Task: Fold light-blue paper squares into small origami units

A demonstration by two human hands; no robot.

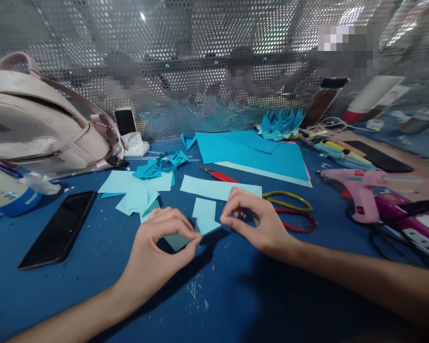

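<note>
My left hand point(145, 247) pinches the near edge of a small light blue paper piece point(208, 226) between thumb and forefinger. At that piece's right corner, the thumb and forefinger of my right hand point(262, 224) are closed together. The paper is raised over the blue table and looks folded or bent. Just behind it lies a small paper rectangle point(204, 208). Farther back is a long pale blue strip point(218, 188), partly behind my right hand. Scissors with yellow and red handles point(300, 226) lie beside that hand. A pile of cut paper pieces point(137, 197) is beyond my left hand.
A phone point(59, 231) and a pale backpack point(46, 124) are at left. Blue sheets point(250, 155), a red cutter point(223, 177) and a spiky folded-paper piece point(281, 124) lie toward the back. At right are a pink glue gun point(364, 190) and a purple power strip point(403, 224) with cables.
</note>
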